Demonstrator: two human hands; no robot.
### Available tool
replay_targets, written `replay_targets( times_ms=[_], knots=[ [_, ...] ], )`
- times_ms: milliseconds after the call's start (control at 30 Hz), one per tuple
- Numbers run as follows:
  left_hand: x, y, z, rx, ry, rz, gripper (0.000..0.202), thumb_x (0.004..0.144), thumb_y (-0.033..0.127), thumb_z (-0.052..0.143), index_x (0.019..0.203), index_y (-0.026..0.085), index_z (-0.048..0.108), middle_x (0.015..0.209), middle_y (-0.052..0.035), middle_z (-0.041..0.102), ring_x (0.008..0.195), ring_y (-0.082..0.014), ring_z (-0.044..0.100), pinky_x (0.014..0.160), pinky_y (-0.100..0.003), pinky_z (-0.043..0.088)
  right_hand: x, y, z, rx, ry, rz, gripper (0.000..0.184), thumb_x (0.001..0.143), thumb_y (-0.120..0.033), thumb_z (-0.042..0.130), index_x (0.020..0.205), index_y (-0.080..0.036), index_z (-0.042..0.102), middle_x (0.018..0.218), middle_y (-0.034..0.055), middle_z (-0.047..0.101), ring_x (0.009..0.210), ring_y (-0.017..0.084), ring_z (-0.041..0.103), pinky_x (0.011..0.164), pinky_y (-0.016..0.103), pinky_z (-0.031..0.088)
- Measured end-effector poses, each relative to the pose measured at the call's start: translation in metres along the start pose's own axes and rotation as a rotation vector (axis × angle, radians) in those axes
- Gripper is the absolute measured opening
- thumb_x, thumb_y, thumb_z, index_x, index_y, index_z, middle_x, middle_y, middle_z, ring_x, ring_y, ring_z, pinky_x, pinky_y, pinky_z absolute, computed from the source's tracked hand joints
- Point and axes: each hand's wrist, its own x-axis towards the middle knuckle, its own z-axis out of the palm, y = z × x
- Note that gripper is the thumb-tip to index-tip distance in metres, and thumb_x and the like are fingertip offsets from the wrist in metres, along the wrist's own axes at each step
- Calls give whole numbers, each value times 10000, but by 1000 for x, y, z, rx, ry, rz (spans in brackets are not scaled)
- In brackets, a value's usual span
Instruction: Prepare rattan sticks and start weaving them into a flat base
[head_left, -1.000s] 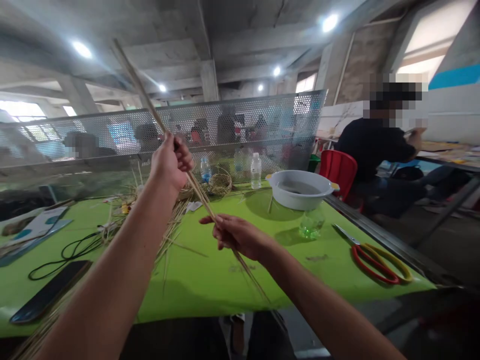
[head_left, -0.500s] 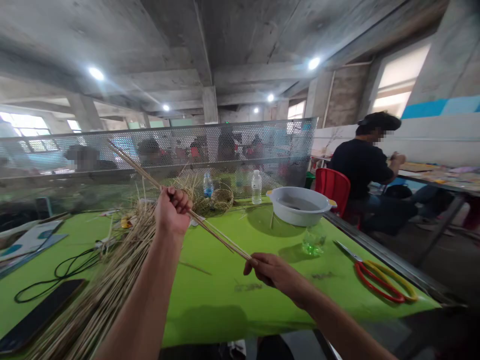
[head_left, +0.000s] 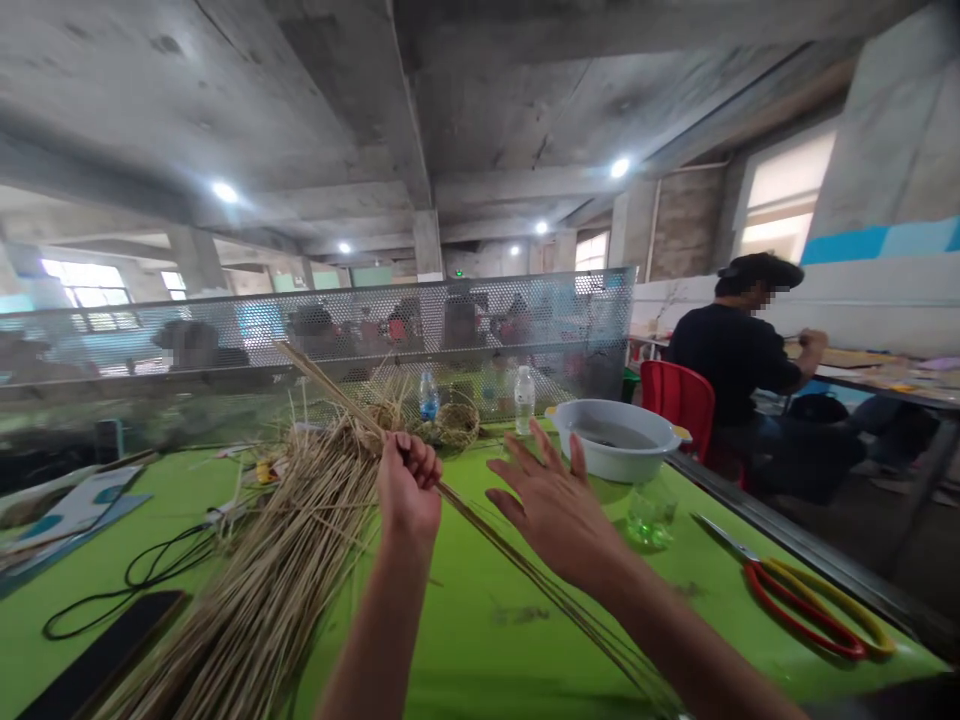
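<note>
My left grip [head_left: 409, 480] clenches one gathered straw bundle [head_left: 330, 387]; right grip [head_left: 559, 510] spread wide, empty. Large straw heap [head_left: 247, 570] left loose on desk [head_left: 450, 640].

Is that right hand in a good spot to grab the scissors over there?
Probably yes: the right hand is open, seemingly holding nothing, and nothing lies on the scissors. The clear container stands partly between them, so the hand might pass around it.

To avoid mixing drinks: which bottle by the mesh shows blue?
The left bottle, beside the woven basket; the right bottle, nearer the basin, looks clear.
</note>
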Motion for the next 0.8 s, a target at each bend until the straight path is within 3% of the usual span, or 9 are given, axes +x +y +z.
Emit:
replay_targets(
  times_ms=[167,267,333,400,533,600,667,733,800],
  knots=[
    [-6,-1,-7,-22,21,-21,426,1078,336,349,676,205,400,481,88,277,387,-73,191,412,-233,147,5,-11,8,33,46,-10,395,962,-448,526,1298,-299,669,1528,81,490,1491,416,220,1152,672,-81],
    [-10,-10,-11,-30,41,-22,404,1067,339,366,686,208,394,492,92,271,390,-69,187,415,-235,134,2,-18,31,393,-162,2,409,965,-494,466,1245,-260,650,1344,130,647,1302,380,513,1102,584,288],
    [-11,-17,-15,-31,58,-15,384,1040,362,434,691,212,385,499,99,261,394,-67,176,413,-229,129,-4,-21,54,657,-322,57,413,976,-530,385,1095,-219,629,1043,115,726,911,274,682,841,407,489],
    [-13,-23,-20,-24,72,-16,380,990,402,531,696,217,379,503,107,261,396,-62,170,409,-221,131,-10,-21,76,762,-387,191,431,961,-584,333,900,-225,564,706,21,629,564,183,569,578,306,424],
    [-16,-32,-29,25,78,-50,472,849,536,694,700,226,371,496,124,269,388,-52,186,402,-209,178,-19,-11,97,815,-330,214,445,939,-629,345,810,-237,511,616,-40,430,567,158,415,542,284,308],
    [-19,-36,-32,68,67,-72,509,791,610,721,717,228,393,502,121,327,395,-53,279,427,-204,270,-20,-5,92,779,-322,214,444,948,-611,336,815,-234,528,644,-30,441,603,167,426,566,292,310],
    [-23,-38,-38,134,40,-112,502,769,666,710,785,225,470,573,84,494,498,-83,492,527,-222,407,-21,3,81,682,-307,216,434,959,-578,329,802,-231,539,659,-15,481,636,180,457,595,300,318],
    [-29,-37,-45,232,-9,-188,500,786,678,684,934,216,562,782,-3,678,762,-157,664,702,-279,497,-22,12,68,581,-295,216,414,971,-533,318,801,-231,544,679,-2,525,663,191,492,621,307,327],
    [-36,-34,-55,374,-76,-305,506,813,625,691,1073,199,609,1005,-91,741,969,-228,689,820,-347,506,-23,23,56,490,-298,231,381,978,-484,317,804,-230,541,699,7,562,680,198,522,637,311,335]
  ],
)
